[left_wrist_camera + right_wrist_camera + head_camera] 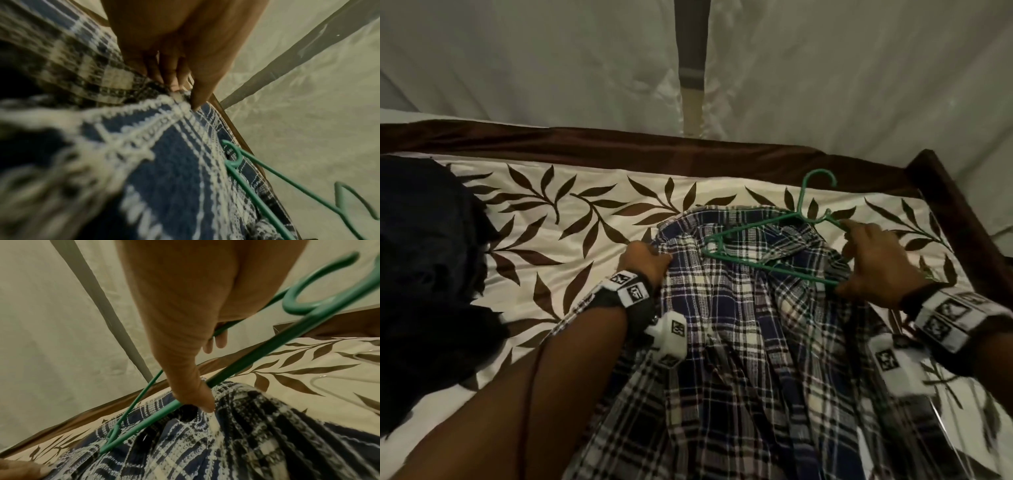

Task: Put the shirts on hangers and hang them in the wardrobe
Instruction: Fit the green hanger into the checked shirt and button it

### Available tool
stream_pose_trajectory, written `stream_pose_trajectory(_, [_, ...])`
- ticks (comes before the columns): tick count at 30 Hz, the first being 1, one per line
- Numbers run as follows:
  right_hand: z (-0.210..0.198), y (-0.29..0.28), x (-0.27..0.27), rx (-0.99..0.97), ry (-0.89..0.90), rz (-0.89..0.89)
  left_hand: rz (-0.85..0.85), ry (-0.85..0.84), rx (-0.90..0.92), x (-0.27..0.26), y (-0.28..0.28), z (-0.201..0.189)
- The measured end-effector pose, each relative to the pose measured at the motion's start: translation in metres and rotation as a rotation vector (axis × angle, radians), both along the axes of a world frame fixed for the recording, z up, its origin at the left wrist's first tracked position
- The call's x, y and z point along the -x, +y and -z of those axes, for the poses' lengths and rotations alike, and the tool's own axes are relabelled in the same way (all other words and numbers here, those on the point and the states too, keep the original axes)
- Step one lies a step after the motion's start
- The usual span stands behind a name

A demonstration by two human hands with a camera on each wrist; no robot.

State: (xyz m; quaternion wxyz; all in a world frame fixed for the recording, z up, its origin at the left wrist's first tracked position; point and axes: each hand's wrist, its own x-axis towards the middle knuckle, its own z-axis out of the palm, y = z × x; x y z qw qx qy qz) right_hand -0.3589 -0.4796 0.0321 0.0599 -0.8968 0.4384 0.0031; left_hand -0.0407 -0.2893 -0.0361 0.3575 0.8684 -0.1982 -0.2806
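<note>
We see a blue, white and black plaid shirt [726,325] spread on the bed [571,212], its collar end toward the far edge and its lower part cut off by the bottom of the head view. A green hanger [774,240] lies across the shirt's upper part, hook pointing to the far side of the bed. Our left hand [645,262] pinches the shirt's left shoulder edge, thumb and fingers closed on a fold of cloth; the fingertips [174,82] sink into the fabric, so we cannot make out how much they gather. Our right hand [876,263] is curled round the hanger's right end, and the thumb [203,400] presses the lower bar against the cloth. That end of the hanger is hidden under the hand. A dark heap [424,267] lies at the left on the bed, too dim to identify. Pale fabric [859,85] hangs behind.
</note>
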Motion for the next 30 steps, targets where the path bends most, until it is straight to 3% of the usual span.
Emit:
stream_pose_trajectory(5, [0.008,-0.014,-0.016,-0.062,0.023,-0.005,-0.092,-0.033,0.365,-0.003,0.004,-0.035])
stream_pose_trajectory(9, [0.01,0.001,-0.051,-0.116,0.04,-0.047,0.055,0.009,0.545,0.006,0.002,-0.08])
stream_pose_trajectory(11, [0.013,0.012,-0.081,-0.126,-0.005,-0.1,0.229,-0.025,0.457,0.017,-0.004,-0.09])
stream_pose_trajectory(13, [0.015,0.021,-0.108,-0.12,-0.033,-0.15,0.348,-0.175,0.245,0.028,-0.011,-0.085])
stream_pose_trajectory(15, [0.018,0.025,-0.124,-0.116,-0.001,-0.168,0.441,-0.559,-0.006,0.034,-0.011,-0.069])
stream_pose_trajectory(17, [0.022,0.026,-0.129,-0.1,0.023,-0.17,0.6,-0.801,-0.041,0.043,-0.009,-0.052])
stream_pose_trajectory(21, [0.029,0.03,-0.118,-0.073,0.003,-0.194,0.857,-0.904,0.007,0.066,-0.021,-0.022])
stream_pose_trajectory(26, [0.032,0.025,-0.098,-0.134,-0.157,-0.218,0.923,-0.902,-0.179,0.069,-0.036,0.002])
stream_pose_trajectory(28, [0.035,0.007,-0.088,-0.122,-0.292,-0.053,0.903,-0.826,-0.186,0.062,-0.034,0.006])
stream_pose_trajectory(30, [0.037,-0.014,-0.08,-0.054,-0.276,0.188,0.892,-0.789,-0.141,0.057,-0.031,0.008])
